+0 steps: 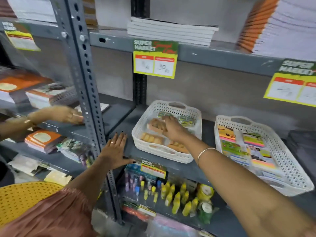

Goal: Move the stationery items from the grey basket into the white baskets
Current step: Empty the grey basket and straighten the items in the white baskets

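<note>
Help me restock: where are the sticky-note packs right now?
In the head view they lie in the right-hand white basket as sticky-note packs, right of the basket the right hand reaches into.

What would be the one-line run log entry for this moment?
right hand: inside left white basket, on packets | left hand: flat on shelf | grey basket: not visible

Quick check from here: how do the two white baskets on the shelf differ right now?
The left white basket holds tan and green packets; the right white basket holds flat bright multicoloured packs. The right hand reaches into the left one; no hand is in the right one. Both are perforated, handled, on one shelf.
</note>
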